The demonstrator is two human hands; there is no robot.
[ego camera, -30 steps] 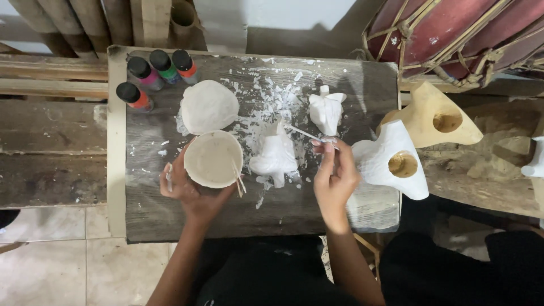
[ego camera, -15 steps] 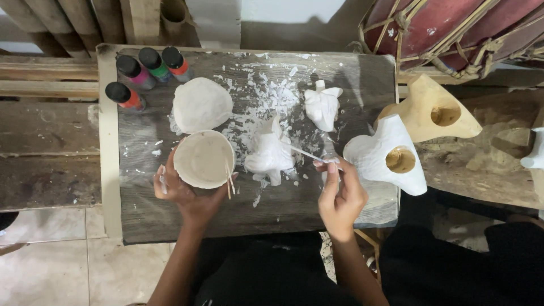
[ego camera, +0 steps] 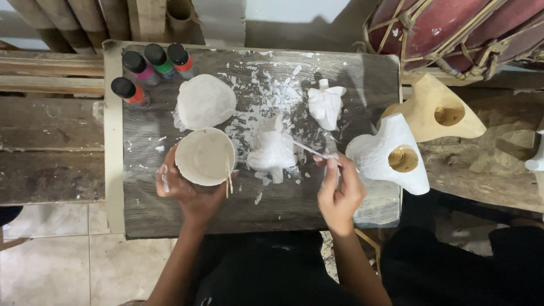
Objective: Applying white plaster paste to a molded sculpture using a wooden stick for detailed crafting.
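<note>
My left hand (ego camera: 190, 192) cups a round bowl of pale paint (ego camera: 205, 157) from below, with a thin stick resting on the bowl's rim. My right hand (ego camera: 339, 190) pinches a thin white paintbrush (ego camera: 310, 150) whose tip touches a small white figurine (ego camera: 273, 150) lying in the middle of the grey wooden board (ego camera: 170, 218). A second white figurine (ego camera: 326, 105) lies farther back on the board. A round white lid or mould (ego camera: 205, 101) sits just behind the bowl.
Several small paint bottles (ego camera: 148, 71) with black caps stand at the board's far left corner. A white-painted mask shape (ego camera: 391, 156) and an unpainted wooden one (ego camera: 436, 110) lie to the right. Red drums (ego camera: 453, 28) sit behind; wooden planks (ego camera: 51, 147) lie left.
My right hand drew back toward me, then came forward again, bringing the brush tip onto the middle figurine. The left hand keeps holding the bowl.
</note>
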